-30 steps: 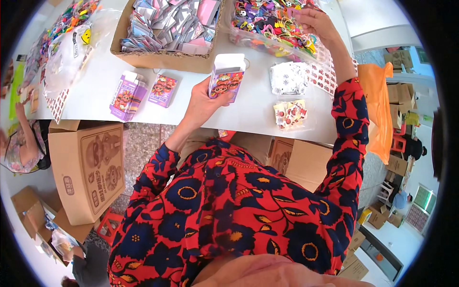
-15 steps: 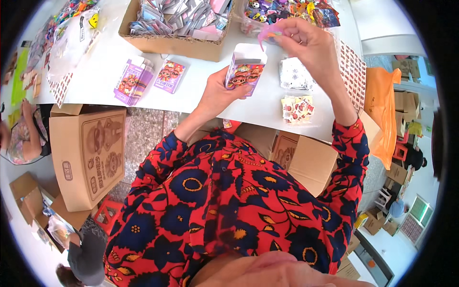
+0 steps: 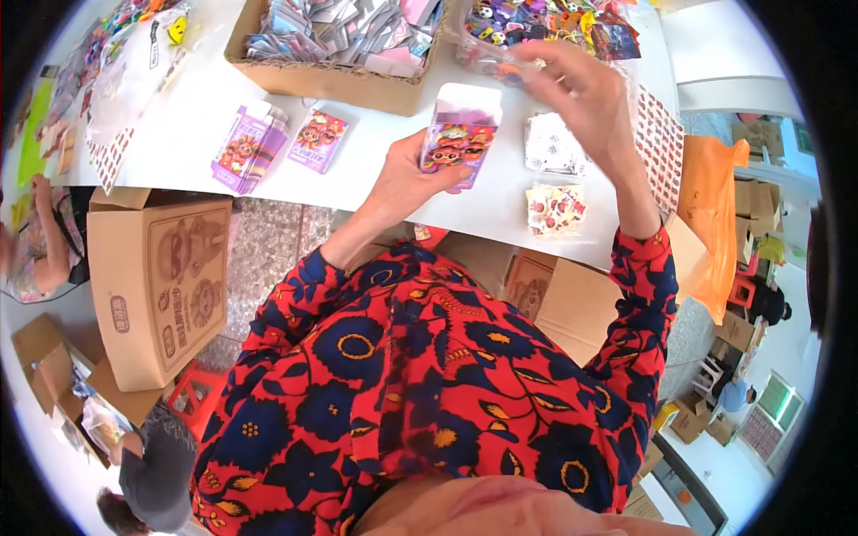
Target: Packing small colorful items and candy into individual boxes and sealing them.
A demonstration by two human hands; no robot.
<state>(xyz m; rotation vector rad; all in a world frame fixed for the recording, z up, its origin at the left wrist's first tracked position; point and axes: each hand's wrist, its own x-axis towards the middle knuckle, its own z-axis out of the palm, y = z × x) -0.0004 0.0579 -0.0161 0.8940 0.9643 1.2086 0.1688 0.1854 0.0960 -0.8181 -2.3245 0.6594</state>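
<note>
My left hand [image 3: 404, 186] grips a small purple printed box [image 3: 459, 150] above the table edge, its white top flap raised. Something pinkish-purple shows at the box's mouth. Raised to the right of it, my right hand [image 3: 583, 100] has its fingers apart and slightly blurred, with nothing visible in them. It is nearest to a clear plastic tub [image 3: 483, 61] full of small colourful toys [image 3: 514, 25]. Below that hand lie a stack of white printed packets [image 3: 552, 145] and a pile of cream and red stickers or cards [image 3: 556, 211].
Flattened purple boxes [image 3: 248, 150] and a purple card [image 3: 318, 140] lie to the left. An open cardboard box [image 3: 331, 89] of grey cards stands behind. Patterned sheets [image 3: 660, 147] and an orange bag [image 3: 710, 223] are at right. Large cartons [image 3: 161, 290] flank me; other people sit nearby.
The pink item in my right hand has left it, and pinkish-purple now shows in the box's mouth. My right hand's fingers have spread. The left hand still holds the box.
</note>
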